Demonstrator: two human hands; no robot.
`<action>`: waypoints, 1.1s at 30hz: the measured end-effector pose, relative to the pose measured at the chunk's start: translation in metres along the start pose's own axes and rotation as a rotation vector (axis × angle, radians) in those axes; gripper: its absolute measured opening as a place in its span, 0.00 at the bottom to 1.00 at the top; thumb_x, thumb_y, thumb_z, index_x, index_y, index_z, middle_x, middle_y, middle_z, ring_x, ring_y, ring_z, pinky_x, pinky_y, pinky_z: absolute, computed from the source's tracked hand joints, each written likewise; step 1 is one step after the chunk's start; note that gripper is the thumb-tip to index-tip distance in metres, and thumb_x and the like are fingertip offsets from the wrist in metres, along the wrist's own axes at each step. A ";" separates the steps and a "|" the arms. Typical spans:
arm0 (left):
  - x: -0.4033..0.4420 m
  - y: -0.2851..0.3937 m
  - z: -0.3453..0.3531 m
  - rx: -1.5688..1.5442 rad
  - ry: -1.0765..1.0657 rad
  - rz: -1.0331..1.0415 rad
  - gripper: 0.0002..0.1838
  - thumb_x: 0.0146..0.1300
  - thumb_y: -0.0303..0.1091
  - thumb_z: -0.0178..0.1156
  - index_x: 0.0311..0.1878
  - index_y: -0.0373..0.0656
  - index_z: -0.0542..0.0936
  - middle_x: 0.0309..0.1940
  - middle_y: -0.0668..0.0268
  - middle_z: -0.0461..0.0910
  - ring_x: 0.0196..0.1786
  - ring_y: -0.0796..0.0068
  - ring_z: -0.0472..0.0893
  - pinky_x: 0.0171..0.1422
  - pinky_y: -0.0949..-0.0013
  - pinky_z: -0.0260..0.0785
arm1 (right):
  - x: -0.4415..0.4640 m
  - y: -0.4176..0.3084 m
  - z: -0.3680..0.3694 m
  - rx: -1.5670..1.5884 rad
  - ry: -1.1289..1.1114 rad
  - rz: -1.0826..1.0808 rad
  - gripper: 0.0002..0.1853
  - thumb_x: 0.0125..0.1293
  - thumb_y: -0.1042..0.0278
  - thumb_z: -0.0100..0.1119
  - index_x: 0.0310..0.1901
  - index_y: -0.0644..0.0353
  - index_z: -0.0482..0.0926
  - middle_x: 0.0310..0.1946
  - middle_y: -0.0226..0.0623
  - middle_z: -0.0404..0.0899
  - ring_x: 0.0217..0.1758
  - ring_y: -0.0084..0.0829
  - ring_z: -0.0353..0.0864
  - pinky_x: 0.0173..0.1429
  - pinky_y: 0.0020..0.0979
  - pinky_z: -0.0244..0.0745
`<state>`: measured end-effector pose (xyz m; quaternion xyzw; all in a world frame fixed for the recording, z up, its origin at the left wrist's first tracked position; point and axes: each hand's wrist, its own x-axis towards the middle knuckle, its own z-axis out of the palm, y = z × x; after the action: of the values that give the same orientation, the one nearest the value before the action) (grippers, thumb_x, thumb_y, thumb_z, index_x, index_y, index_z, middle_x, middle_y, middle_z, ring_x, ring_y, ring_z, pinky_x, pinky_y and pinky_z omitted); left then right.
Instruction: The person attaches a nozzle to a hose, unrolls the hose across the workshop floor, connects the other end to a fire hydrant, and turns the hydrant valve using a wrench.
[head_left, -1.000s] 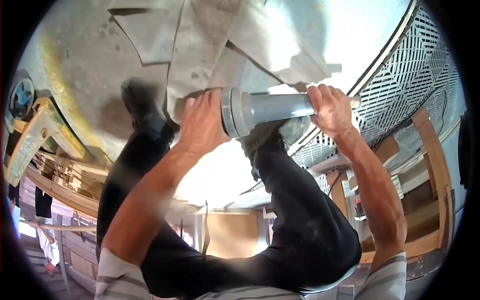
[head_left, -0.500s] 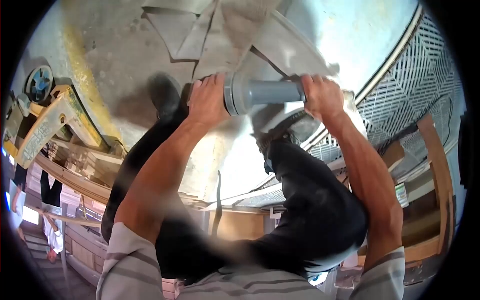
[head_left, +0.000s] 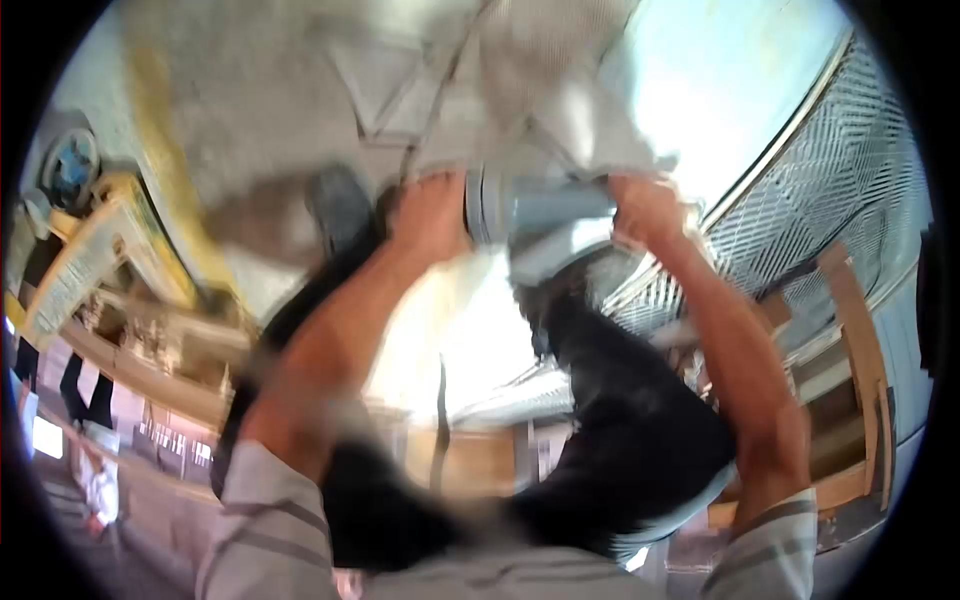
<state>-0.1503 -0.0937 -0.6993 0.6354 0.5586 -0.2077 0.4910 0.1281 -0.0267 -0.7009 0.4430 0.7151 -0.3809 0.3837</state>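
Between my two hands is a grey pipe (head_left: 560,205) with a wider collar (head_left: 484,207) at its left part, held crosswise above the floor. My left hand (head_left: 432,215) is closed round the left end, beside the collar. At the other end, the fingers of my right hand (head_left: 645,208) wrap round the narrower part. Both ends of the pipe are hidden by the hands, and motion blurs the view.
Grey-beige sheets (head_left: 560,70) lie on the floor beyond the pipe. A lattice-patterned panel (head_left: 800,190) is at the right, near a wooden frame (head_left: 855,340). At the left stands a yellowish machine (head_left: 100,250) with a blue wheel (head_left: 72,168). Another person (head_left: 100,480) is in the left background.
The pipe and both hands sit slightly lower and further right in the view. Surroundings have shifted and blurred with the camera's motion. Both hands keep their hold.
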 end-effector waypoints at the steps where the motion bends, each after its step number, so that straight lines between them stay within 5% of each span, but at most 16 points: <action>1: 0.000 -0.003 0.005 0.018 0.140 0.038 0.45 0.37 0.37 0.71 0.61 0.36 0.62 0.50 0.51 0.74 0.57 0.54 0.72 0.62 0.57 0.60 | 0.001 -0.004 -0.011 -0.097 -0.021 0.006 0.11 0.52 0.70 0.56 0.40 0.58 0.77 0.35 0.44 0.82 0.40 0.43 0.84 0.41 0.40 0.78; 2: -0.002 -0.003 0.000 -0.028 0.098 0.038 0.50 0.36 0.39 0.72 0.64 0.36 0.59 0.51 0.51 0.74 0.58 0.54 0.72 0.62 0.58 0.59 | -0.005 -0.013 -0.038 -0.127 -0.163 0.000 0.11 0.52 0.71 0.57 0.40 0.57 0.77 0.36 0.43 0.82 0.43 0.41 0.84 0.43 0.39 0.78; 3: -0.014 0.003 -0.006 -0.057 0.180 0.091 0.49 0.34 0.41 0.74 0.62 0.36 0.61 0.50 0.51 0.74 0.57 0.55 0.73 0.61 0.57 0.59 | -0.021 -0.015 -0.049 -0.135 -0.080 -0.018 0.11 0.51 0.72 0.58 0.39 0.57 0.77 0.35 0.42 0.82 0.43 0.40 0.83 0.43 0.38 0.78; 5: -0.040 0.039 -0.052 -0.065 0.018 0.064 0.47 0.32 0.43 0.75 0.58 0.36 0.65 0.47 0.53 0.76 0.55 0.56 0.74 0.58 0.58 0.59 | -0.070 -0.007 -0.075 -0.063 0.029 -0.006 0.11 0.51 0.72 0.59 0.38 0.58 0.75 0.33 0.42 0.81 0.40 0.40 0.83 0.42 0.39 0.78; 8: -0.079 0.085 -0.110 -0.081 0.229 0.295 0.34 0.39 0.38 0.70 0.50 0.35 0.70 0.40 0.56 0.77 0.49 0.57 0.75 0.54 0.59 0.60 | -0.157 0.006 -0.121 0.043 0.040 0.003 0.14 0.50 0.66 0.63 0.38 0.59 0.74 0.30 0.44 0.80 0.37 0.45 0.82 0.41 0.41 0.77; 13: -0.153 0.149 -0.196 0.074 0.318 0.454 0.29 0.44 0.36 0.63 0.51 0.34 0.71 0.36 0.59 0.75 0.42 0.60 0.75 0.47 0.60 0.61 | -0.296 0.007 -0.199 0.218 -0.012 0.021 0.19 0.48 0.60 0.66 0.40 0.60 0.75 0.29 0.44 0.81 0.35 0.46 0.82 0.42 0.42 0.77; 18: -0.228 0.226 -0.277 0.192 0.380 0.575 0.35 0.39 0.45 0.69 0.50 0.36 0.72 0.35 0.57 0.75 0.42 0.57 0.75 0.45 0.59 0.62 | -0.406 0.015 -0.221 0.199 0.323 0.037 0.12 0.54 0.65 0.62 0.39 0.57 0.75 0.29 0.40 0.81 0.33 0.41 0.83 0.38 0.42 0.77; 20: -0.260 0.266 -0.303 0.172 0.481 0.636 0.34 0.37 0.44 0.74 0.48 0.38 0.74 0.32 0.56 0.75 0.35 0.55 0.76 0.38 0.56 0.66 | -0.444 0.013 -0.232 0.189 0.427 0.055 0.09 0.56 0.67 0.59 0.37 0.57 0.75 0.28 0.39 0.81 0.31 0.40 0.83 0.36 0.42 0.77; 21: -0.264 0.269 -0.307 0.198 0.442 0.609 0.40 0.31 0.50 0.76 0.48 0.44 0.70 0.37 0.59 0.76 0.38 0.53 0.76 0.43 0.55 0.66 | -0.463 0.016 -0.239 0.180 0.517 0.066 0.08 0.56 0.67 0.58 0.37 0.57 0.75 0.29 0.39 0.81 0.30 0.39 0.83 0.34 0.42 0.77; 22: -0.278 0.288 -0.323 0.188 0.461 0.630 0.35 0.32 0.47 0.75 0.44 0.44 0.71 0.37 0.58 0.76 0.39 0.52 0.76 0.42 0.55 0.67 | -0.480 0.017 -0.244 0.203 0.534 0.080 0.08 0.56 0.67 0.58 0.37 0.57 0.75 0.31 0.38 0.81 0.35 0.37 0.83 0.39 0.42 0.76; 24: -0.294 0.328 -0.358 0.259 0.077 0.447 0.33 0.32 0.44 0.75 0.44 0.43 0.74 0.40 0.57 0.78 0.43 0.53 0.77 0.44 0.56 0.69 | -0.504 0.008 -0.248 0.138 0.701 0.085 0.11 0.56 0.67 0.58 0.40 0.56 0.74 0.38 0.38 0.79 0.45 0.37 0.80 0.51 0.43 0.72; 27: -0.329 0.364 -0.388 -0.081 0.097 0.568 0.31 0.37 0.37 0.73 0.49 0.42 0.75 0.45 0.59 0.79 0.48 0.62 0.79 0.52 0.63 0.71 | -0.572 -0.012 -0.289 -0.097 1.314 0.226 0.20 0.55 0.64 0.61 0.50 0.56 0.71 0.51 0.42 0.72 0.58 0.41 0.70 0.66 0.44 0.59; 30: -0.336 0.364 -0.402 -0.632 -0.172 0.577 0.33 0.44 0.27 0.70 0.57 0.39 0.70 0.47 0.69 0.77 0.50 0.73 0.76 0.57 0.64 0.70 | -0.624 -0.045 -0.298 0.315 1.617 0.405 0.30 0.52 0.61 0.67 0.56 0.58 0.68 0.54 0.46 0.69 0.59 0.47 0.69 0.64 0.46 0.61; 31: -0.341 0.375 -0.409 -0.602 -0.176 0.620 0.33 0.44 0.27 0.70 0.57 0.39 0.70 0.47 0.69 0.77 0.50 0.73 0.76 0.57 0.64 0.70 | -0.625 -0.052 -0.285 0.558 1.674 0.410 0.31 0.54 0.58 0.66 0.58 0.60 0.67 0.56 0.49 0.69 0.60 0.50 0.68 0.63 0.46 0.63; 33: -0.357 0.399 -0.421 -0.950 -0.145 0.623 0.33 0.43 0.21 0.69 0.56 0.42 0.72 0.49 0.66 0.76 0.51 0.73 0.76 0.56 0.66 0.71 | -0.641 -0.079 -0.265 1.069 1.402 0.396 0.35 0.57 0.53 0.65 0.62 0.62 0.64 0.58 0.54 0.68 0.61 0.53 0.67 0.66 0.43 0.62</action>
<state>-0.0094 0.1281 -0.0710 0.4640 0.3421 0.1776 0.7976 0.1998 -0.0362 -0.0071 0.8076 0.4233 -0.2321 -0.3387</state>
